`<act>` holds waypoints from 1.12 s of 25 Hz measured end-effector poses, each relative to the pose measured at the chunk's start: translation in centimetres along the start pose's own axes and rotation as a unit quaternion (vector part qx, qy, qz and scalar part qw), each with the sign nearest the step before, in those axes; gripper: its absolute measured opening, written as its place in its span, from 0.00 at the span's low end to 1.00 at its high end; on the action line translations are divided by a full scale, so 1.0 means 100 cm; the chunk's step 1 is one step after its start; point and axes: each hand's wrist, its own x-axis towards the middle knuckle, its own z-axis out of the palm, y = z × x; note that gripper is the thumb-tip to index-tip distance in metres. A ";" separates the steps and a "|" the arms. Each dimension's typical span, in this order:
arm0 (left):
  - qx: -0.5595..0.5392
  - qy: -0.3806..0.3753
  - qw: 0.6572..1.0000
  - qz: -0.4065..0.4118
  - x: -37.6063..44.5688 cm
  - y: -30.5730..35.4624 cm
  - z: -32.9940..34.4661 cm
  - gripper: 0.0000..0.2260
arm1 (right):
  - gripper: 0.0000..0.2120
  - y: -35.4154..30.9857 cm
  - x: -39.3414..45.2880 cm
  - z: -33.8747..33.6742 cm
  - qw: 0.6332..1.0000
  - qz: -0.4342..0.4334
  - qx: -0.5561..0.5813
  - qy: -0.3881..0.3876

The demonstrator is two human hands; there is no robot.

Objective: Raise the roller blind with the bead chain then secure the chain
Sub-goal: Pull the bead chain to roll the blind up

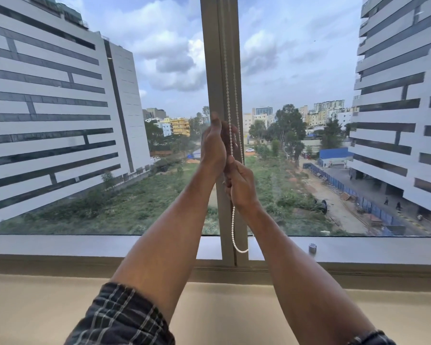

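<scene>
Against the central window post (pixel 220 70), the white bead chain (pixel 228 95) hangs in two strands from beyond the top edge, so the roller blind itself is out of sight. Left hand (pixel 213 145) is raised, fingers curled near the chain; whether it actually grips the beads cannot be told, since the palm faces away. Just below, the right hand (pixel 240 188) is closed around the chain, whose loop (pixel 239 249) dangles beneath it to the sill (pixel 85 245). Plaid sleeves (pixel 120 317) are cut off at the bottom.
</scene>
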 end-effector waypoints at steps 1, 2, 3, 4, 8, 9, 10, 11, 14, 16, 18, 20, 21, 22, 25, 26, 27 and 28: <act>-0.001 -0.021 1.000 -0.014 0.001 0.009 0.007 0.28 | 0.22 0.000 -0.001 0.000 1.000 -0.002 -0.001 -0.005; 0.002 -0.037 0.999 -0.031 -0.001 0.016 0.012 0.28 | 0.22 -0.002 -0.002 0.002 1.000 -0.001 0.003 -0.007; 0.000 -0.048 0.998 -0.049 -0.004 0.021 0.016 0.27 | 0.21 -0.003 -0.004 0.003 1.000 0.001 0.008 -0.006; 0.001 -0.050 0.997 -0.059 -0.008 0.024 0.018 0.26 | 0.21 -0.003 -0.005 0.004 1.000 0.004 0.015 -0.005; -0.008 -0.029 0.998 -0.046 -0.023 0.026 0.014 0.27 | 0.21 0.001 -0.010 0.008 1.000 0.015 0.024 -0.014; -0.007 -0.024 0.999 -0.041 -0.026 0.027 0.012 0.28 | 0.21 0.002 -0.010 0.010 0.999 0.017 0.023 -0.018; 0.000 -0.019 0.999 -0.036 -0.029 0.029 0.010 0.28 | 0.21 0.002 -0.011 0.012 0.999 0.018 0.024 -0.021; 0.006 -0.014 0.999 -0.030 -0.031 0.031 0.009 0.27 | 0.21 0.002 -0.011 0.013 0.999 0.018 0.023 -0.022; 0.027 0.002 0.999 -0.016 -0.035 0.035 0.009 0.26 | 0.19 -0.001 -0.013 0.016 0.999 0.012 0.014 -0.027; 0.036 0.008 0.999 -0.014 -0.036 0.037 0.009 0.26 | 0.18 -0.003 -0.014 0.015 0.999 0.012 0.009 -0.038; 0.050 0.012 0.999 -0.016 -0.036 0.033 0.009 0.26 | 0.15 0.000 -0.014 0.012 0.999 0.012 0.000 -0.045; 0.093 0.033 0.995 0.000 -0.039 0.022 0.009 0.22 | 0.13 0.006 -0.017 0.007 0.999 0.011 -0.006 -0.047; 0.125 0.059 0.990 0.026 -0.043 0.015 0.011 0.18 | 0.12 0.011 -0.019 0.003 0.999 0.007 -0.014 -0.045; 0.161 0.093 0.981 0.061 -0.049 0.007 0.013 0.13 | 0.11 0.017 -0.022 -0.001 0.999 0.000 -0.022 -0.043; 0.298 0.175 0.912 0.219 -0.066 -0.013 0.022 0.16 | 0.12 0.033 -0.031 -0.017 0.998 -0.041 -0.040 -0.026; 0.328 0.175 0.888 0.270 -0.069 -0.017 0.025 0.17 | 0.12 0.038 -0.033 -0.023 0.998 -0.050 -0.043 -0.010; 0.351 0.161 0.869 0.309 -0.071 -0.022 0.028 0.17 | 0.13 0.043 -0.037 -0.029 0.997 -0.055 -0.052 0.016; 0.373 0.139 0.852 0.340 -0.074 -0.028 0.032 0.17 | 0.12 0.048 -0.041 -0.035 0.995 -0.061 -0.058 0.045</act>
